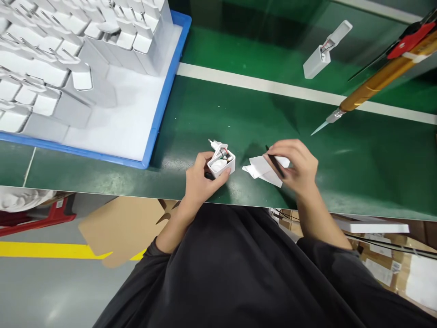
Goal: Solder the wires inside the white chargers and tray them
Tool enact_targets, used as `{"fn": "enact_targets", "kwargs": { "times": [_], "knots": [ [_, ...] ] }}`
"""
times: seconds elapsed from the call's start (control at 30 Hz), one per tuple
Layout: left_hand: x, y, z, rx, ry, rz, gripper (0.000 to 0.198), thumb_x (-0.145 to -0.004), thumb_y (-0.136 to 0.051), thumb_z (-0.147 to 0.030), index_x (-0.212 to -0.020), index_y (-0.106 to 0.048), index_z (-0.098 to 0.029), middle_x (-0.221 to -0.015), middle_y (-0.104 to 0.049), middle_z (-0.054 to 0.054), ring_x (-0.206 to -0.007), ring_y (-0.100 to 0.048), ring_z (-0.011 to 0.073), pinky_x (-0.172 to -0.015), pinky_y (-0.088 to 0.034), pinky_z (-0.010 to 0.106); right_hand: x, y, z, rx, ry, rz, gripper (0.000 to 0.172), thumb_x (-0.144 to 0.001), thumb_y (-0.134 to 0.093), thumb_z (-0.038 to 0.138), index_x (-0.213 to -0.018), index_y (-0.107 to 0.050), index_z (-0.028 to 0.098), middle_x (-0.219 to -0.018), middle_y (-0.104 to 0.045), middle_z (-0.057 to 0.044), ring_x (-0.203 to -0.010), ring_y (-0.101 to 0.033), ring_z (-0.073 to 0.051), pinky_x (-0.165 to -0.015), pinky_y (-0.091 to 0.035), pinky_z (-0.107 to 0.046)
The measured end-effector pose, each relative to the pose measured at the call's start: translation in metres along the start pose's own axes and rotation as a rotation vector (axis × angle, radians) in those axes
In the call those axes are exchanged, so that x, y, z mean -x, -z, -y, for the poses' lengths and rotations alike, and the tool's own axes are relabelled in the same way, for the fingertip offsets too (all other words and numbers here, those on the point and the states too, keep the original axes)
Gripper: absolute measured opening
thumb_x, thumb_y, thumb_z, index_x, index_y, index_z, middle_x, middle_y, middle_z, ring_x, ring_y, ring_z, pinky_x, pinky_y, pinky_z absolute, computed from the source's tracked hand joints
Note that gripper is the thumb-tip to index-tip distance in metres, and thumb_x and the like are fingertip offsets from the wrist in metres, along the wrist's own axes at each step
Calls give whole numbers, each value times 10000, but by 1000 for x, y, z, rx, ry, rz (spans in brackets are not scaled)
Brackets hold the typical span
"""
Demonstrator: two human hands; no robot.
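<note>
Between the thumb and fingers of my left hand (201,180) is a white charger housing (223,168), its top open and small electronic parts showing inside. A white plug lid (218,146) with two pins leans tilted over the opening. My right hand (297,164) pinches a slim dark tool (276,166), which looks like tweezers, over a crumpled piece of white paper (262,171) lying on the green bench. Whether the fingers also touch the paper, I cannot tell. Something dark under my left fingers is mostly hidden.
A blue-rimmed tray (155,123) of several white charger housings stands at the left. Another opened white housing (317,61) sits at the back right of the green bench (211,109). From the upper right hangs an orange-handled tool (375,86) with a pale pointed tip.
</note>
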State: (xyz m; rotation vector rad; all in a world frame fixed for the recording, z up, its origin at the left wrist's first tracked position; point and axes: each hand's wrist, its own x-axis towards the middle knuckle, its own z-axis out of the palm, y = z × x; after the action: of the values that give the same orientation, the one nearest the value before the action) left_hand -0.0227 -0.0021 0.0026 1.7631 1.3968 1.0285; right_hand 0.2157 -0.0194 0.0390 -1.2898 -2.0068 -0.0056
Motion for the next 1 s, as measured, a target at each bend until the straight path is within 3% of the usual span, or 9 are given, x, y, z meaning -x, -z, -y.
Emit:
{"fn": "enact_targets", "kwargs": {
  "times": [0.07, 0.13, 0.3, 0.57, 0.83, 1.0],
  "knots": [
    [1, -2, 0, -36, -50, -38, 360, -740, -717, -387, -1006, -547, -213, -826, -677, -33, -628, -618, 87, -586, -477, 192, 2, -7, 22, -227, -43, -205, 315, -713, -758, 73, -972, -640, 208, -879, -699, -12, -805, -692, -134, -705, -602, -264],
    [2, -3, 0, -62, -114, -66, 359, -748, -718, -404, -1000, -551, -209, -816, -673, -32, -628, -624, 87, -590, -478, 193, 1, -17, 42, -329, 3, -263, 370, -681, -769, 35, -992, -644, 191, -909, -718, -27, -836, -721, -158, -700, -631, -270],
    [3, -4, 2, -92, -248, -106, 368, -750, -718, -402, -1013, -552, -207, -815, -681, -24, -626, -642, 94, -581, -482, 200, -7, -36, 61, -292, 175, -244, 341, -668, -776, 27, -967, -646, 128, -870, -720, -79, -904, -723, -220, -754, -663, -332],
    [3, -5, 4, -44, -371, -144, 398, -724, -744, -297, -1058, -548, -203, -878, -709, -9, -682, -672, 103, -622, -510, 203, -6, -40, 57, -167, 199, -233, 247, -703, -766, 77, -902, -642, 155, -815, -704, -39, -852, -699, -176, -695, -647, -289],
    [4, -3, 4, -23, -353, -90, 380, -771, -736, -368, -1064, -559, -202, -907, -717, 9, -726, -680, 116, -666, -516, 215, -5, -40, 60, -143, 201, -199, 248, -692, -775, 83, -874, -642, 187, -779, -688, -11, -854, -670, -167, -677, -631, -284],
    [6, -2, 7, -47, -306, -26, 413, -805, -693, -477, -1096, -575, -209, -925, -722, 32, -746, -684, 139, -696, -527, 244, -5, -40, 63, -179, 207, -168, 232, -700, -778, 109, -869, -649, 202, -783, -708, -12, -838, -658, -173, -740, -643, -340]
  ]
}}
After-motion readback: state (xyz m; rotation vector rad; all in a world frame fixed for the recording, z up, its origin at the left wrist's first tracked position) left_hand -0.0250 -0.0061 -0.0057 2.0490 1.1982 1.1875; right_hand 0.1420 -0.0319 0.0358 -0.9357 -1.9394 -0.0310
